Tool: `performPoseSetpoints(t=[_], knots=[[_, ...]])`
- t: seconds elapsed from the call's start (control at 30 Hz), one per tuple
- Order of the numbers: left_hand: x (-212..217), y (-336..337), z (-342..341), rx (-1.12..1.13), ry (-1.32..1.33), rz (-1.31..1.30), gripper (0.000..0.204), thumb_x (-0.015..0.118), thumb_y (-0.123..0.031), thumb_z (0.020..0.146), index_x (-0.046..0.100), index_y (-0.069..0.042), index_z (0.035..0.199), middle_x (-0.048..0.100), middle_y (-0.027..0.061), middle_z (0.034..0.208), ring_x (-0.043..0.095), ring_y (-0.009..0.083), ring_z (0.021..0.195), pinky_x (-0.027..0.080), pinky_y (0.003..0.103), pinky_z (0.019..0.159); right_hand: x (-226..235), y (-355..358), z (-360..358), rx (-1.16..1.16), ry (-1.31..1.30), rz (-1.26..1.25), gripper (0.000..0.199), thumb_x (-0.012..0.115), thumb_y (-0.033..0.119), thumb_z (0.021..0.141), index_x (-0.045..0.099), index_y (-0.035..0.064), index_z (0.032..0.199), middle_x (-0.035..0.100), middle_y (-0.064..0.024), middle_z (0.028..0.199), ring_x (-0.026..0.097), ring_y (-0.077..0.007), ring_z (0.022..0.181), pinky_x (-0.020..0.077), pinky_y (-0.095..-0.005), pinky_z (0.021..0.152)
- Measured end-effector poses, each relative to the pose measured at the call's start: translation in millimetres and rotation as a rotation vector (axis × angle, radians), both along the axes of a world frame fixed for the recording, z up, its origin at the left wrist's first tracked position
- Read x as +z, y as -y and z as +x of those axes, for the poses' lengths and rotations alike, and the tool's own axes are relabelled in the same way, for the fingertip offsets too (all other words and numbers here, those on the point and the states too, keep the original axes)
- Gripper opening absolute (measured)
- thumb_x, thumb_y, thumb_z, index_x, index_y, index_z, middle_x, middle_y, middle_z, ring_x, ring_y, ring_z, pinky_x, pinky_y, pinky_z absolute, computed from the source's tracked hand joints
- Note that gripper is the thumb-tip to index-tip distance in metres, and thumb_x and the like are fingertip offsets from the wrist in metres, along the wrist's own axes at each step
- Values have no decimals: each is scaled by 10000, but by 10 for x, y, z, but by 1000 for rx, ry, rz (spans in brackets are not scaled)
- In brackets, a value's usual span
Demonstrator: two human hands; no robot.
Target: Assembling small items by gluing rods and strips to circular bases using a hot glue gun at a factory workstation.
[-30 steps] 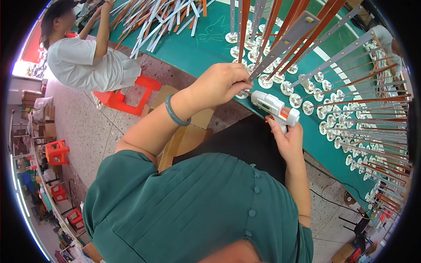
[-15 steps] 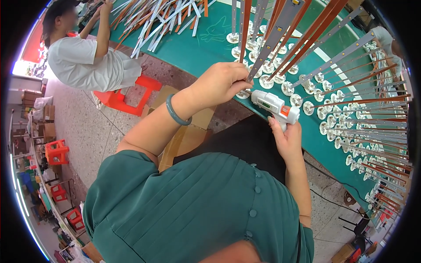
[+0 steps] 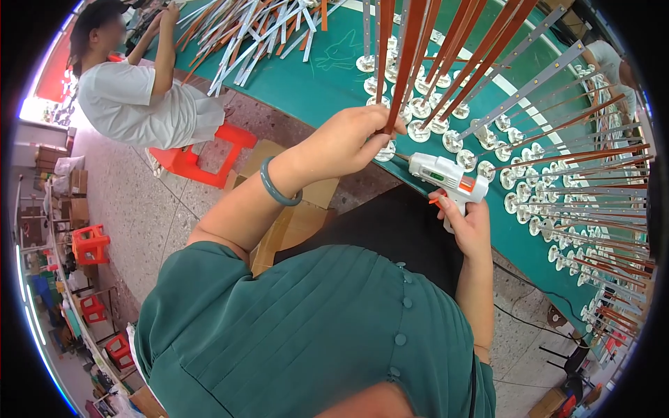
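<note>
Fingers of the right hand (image 3: 468,226) are curling round the grip of a white glue gun (image 3: 449,171), one lying close to its orange trigger; whether they are squeezing it, I cannot tell from my end. From the fingertips of the left hand (image 3: 352,141), the gun is lying at four o'clock, its long axis running from four to ten, and its nozzle is aiming toward a white round base (image 3: 385,152) at six o'clock. The left hand is sitting nearer that base, thumb and fingers pinching the lower end of a brown strip (image 3: 403,76), which is rising toward half past twelve; its foot I am losing behind the fingers. Beyond, standing strips (image 3: 523,87) are fanning from twelve to three o'clock over the green table (image 3: 300,94). I am seeing a pale line drawing (image 3: 338,54) at eleven, but finding no legible brand, label or writing. Farther off, loose strips (image 3: 272,31) are lying heaped toward eleven, and a person in white (image 3: 132,97) is sitting at ten.
</note>
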State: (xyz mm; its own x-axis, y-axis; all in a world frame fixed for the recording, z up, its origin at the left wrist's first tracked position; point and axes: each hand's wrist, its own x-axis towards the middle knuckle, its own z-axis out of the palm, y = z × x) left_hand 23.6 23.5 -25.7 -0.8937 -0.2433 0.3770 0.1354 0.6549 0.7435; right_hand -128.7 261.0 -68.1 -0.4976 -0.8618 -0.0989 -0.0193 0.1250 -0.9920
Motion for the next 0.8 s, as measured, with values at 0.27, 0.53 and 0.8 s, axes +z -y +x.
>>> performPoseSetpoints(t=[0.27,0.53,0.8], knots=[[-25,-29,17,38,15,-86,142,594,11,871,656,-5,998,671,141,938,667,313,861,534,368,758,-48,105,14,19,-123,40,251,645,148,912,628,-25,1093,699,-75,917,569,-75,673,443,-217,578],[-43,-35,15,43,-7,-80,133,608,26,854,655,-4,975,668,141,921,662,319,850,528,365,746,-90,192,27,-18,-238,16,269,655,152,906,601,-28,1099,687,-72,881,574,-82,655,454,-225,575],[-68,-29,31,33,-1,-61,137,611,34,847,654,-5,971,667,139,919,660,317,847,526,367,743,25,211,64,-16,-134,40,278,663,157,906,582,-27,1098,643,-57,834,559,-84,645,445,-227,564]])
